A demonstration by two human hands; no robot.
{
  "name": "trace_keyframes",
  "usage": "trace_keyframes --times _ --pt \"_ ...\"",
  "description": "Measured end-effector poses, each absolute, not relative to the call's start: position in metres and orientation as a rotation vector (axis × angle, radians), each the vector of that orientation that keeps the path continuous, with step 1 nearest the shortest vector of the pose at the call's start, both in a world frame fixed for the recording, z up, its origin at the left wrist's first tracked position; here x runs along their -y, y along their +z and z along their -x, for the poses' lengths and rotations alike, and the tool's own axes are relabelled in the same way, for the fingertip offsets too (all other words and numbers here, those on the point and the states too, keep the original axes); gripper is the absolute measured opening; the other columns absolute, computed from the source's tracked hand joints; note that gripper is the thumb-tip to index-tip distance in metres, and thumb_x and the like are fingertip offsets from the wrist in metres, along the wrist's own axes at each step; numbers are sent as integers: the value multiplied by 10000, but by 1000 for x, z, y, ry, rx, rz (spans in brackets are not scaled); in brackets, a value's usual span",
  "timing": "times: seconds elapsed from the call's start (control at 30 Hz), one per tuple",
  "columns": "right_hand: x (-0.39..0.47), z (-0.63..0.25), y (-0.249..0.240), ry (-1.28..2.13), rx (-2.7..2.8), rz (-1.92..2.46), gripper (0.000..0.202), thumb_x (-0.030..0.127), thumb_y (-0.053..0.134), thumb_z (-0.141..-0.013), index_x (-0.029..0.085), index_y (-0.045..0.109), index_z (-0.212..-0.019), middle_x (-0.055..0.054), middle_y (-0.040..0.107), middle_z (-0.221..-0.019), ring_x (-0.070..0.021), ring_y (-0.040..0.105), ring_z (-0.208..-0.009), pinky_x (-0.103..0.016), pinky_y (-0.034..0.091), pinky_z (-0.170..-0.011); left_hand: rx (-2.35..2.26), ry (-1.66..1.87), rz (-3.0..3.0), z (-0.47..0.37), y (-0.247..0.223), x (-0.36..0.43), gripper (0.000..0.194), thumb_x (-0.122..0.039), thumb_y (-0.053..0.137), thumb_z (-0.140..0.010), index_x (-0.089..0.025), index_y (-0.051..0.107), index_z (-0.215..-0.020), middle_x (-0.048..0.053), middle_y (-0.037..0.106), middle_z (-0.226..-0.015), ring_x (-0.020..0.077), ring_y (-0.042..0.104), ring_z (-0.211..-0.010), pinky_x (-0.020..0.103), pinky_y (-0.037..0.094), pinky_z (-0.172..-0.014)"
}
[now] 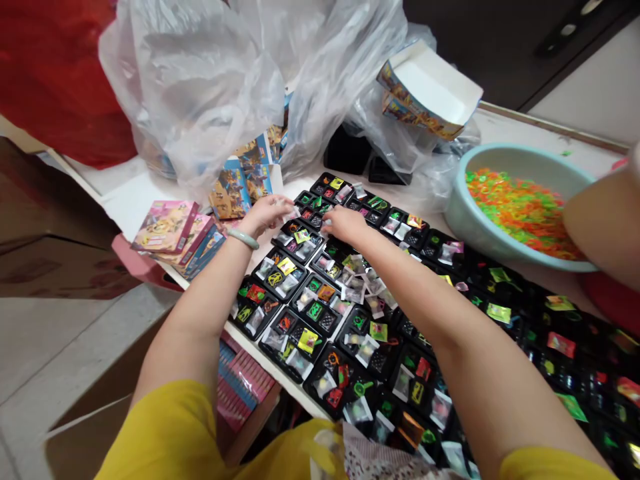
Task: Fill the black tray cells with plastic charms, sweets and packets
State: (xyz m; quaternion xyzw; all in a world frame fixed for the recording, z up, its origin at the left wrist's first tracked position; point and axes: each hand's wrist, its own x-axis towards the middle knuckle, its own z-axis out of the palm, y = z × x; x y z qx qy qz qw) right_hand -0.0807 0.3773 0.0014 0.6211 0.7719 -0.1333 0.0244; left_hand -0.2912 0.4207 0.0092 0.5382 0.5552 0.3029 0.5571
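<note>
My left hand (267,215), a pale bangle (243,238) on its wrist, reaches to the far left end of the black trays. Its thumb and fingers pinch a small clear-wrapped packet (292,213). Just to the right, my right hand (346,223) hangs over a black compartment tray (311,218) with its fingers drawn together and pointing down. What they hold, if anything, is hidden. The trays contain small coloured plastic pieces and wrapped packets. A loose heap of clear-wrapped packets (361,283) lies on the trays below my right forearm.
Printed boxes (167,227) are stacked at the left table edge. Large clear plastic bags (200,87) and an open cardboard box (433,90) fill the back. At right stands a light blue basin (520,233) of orange and green pieces, with part of another person's arm (607,213) beside it.
</note>
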Motion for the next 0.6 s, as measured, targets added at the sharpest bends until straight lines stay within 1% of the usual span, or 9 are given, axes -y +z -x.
trace_keyframes --times 0.07,0.13,0.23,0.3,0.4,0.5,0.6 --pt "-380 85 0 -446 -2339 -1940 333 396 627 -834 219 665 -1114 -128 636 -1169 -280 623 -1049 -336 499 -786 -1362 716 -1300 287 9 -430 259 -178 701 -560 -172 576 -786 -40 503 -501 67 384 -352 186 200 -351" --pt "-382 86 1 -496 -2314 -1968 301 374 657 -810 224 672 -1070 -114 643 -1155 -266 627 -1030 -326 494 -780 -1394 720 -1312 285 8 -436 255 -159 709 -551 -182 540 -741 -43 482 -483 75 390 -352 190 210 -358" --pt "-385 83 2 -593 -2311 -1996 232 345 674 -791 233 676 -993 -75 669 -1103 -224 629 -989 -289 477 -762 -1372 700 -1330 285 7 -444 248 -164 714 -552 -183 543 -731 -28 506 -509 74 393 -358 192 212 -362" --pt "-388 80 3 -678 -2302 -1999 156 315 676 -788 223 680 -913 -50 695 -1011 -197 636 -923 -263 462 -734 -1365 692 -1336 285 6 -448 237 -161 701 -551 -178 568 -746 -20 516 -521 77 391 -356 197 206 -359" --pt "-393 71 6 -889 -2262 -2065 57 242 676 -781 194 668 -810 -21 692 -803 -155 630 -748 -236 446 -663 -1376 689 -1328 286 5 -452 235 -150 681 -542 -167 597 -760 -14 518 -514 80 385 -353 204 204 -356" --pt "-403 65 10 -1186 -2194 -2250 53 189 668 -784 167 651 -829 3 642 -675 -107 568 -582 -216 437 -588 -1361 711 -1300 286 2 -456 237 -158 682 -535 -160 583 -751 -9 531 -524 68 376 -357 194 197 -354" --pt "-414 71 8 -1348 -2149 -2359 114 138 645 -789 155 644 -902 0 649 -702 -84 545 -542 -206 451 -581 -1374 785 -1244 283 -3 -456 249 -163 675 -539 -161 548 -753 -27 511 -520 56 370 -357 180 200 -352"
